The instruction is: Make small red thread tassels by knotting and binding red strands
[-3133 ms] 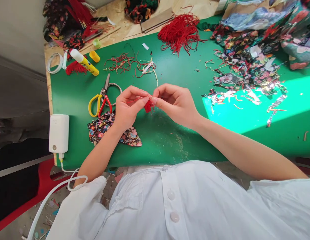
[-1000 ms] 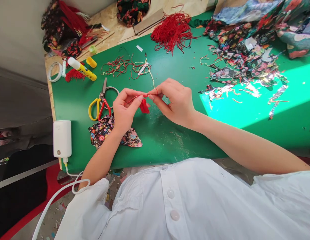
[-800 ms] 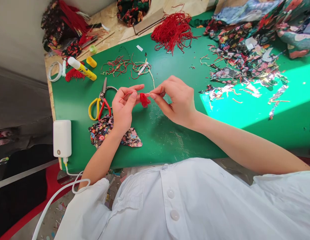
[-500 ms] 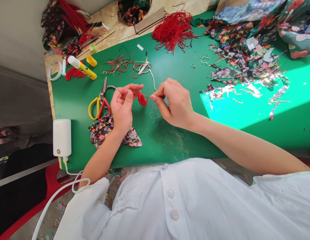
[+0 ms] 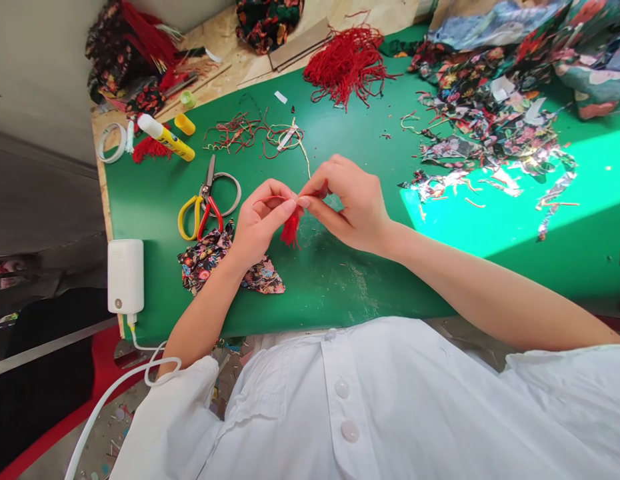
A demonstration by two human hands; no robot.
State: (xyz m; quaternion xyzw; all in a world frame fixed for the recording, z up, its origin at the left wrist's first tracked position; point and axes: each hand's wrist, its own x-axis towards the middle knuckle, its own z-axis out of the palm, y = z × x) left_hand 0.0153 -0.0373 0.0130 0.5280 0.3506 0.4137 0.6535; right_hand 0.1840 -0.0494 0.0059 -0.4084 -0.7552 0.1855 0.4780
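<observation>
A small red tassel [image 5: 291,231] hangs below my fingertips over the green table mat [image 5: 320,287]. My left hand [image 5: 264,219] pinches it at the top between thumb and forefinger, with a red cord running over the fingers. Fingertip to fingertip with it, my right hand [image 5: 347,203] is closed in a pinch at the same spot; the thread between those fingers is mostly hidden. Scissors [image 5: 204,203] with one yellow and one red handle lie left of my left hand, a metal ring [image 5: 233,193] beside them. Floral cloth [image 5: 205,263] is partly under my left forearm.
A glue stick [image 5: 166,137], a tape roll [image 5: 111,143] and a white power bank [image 5: 125,277] with a cable are on the left. Loose cords [image 5: 235,131] and a red yarn heap [image 5: 344,61] lie beyond my hands. Fabric scraps [image 5: 490,127] cover the far right.
My left hand has moved right, so both hands' fingertips now meet. The tassel, earlier bunched on the stretched thread between the hands, now hangs down under the fingers.
</observation>
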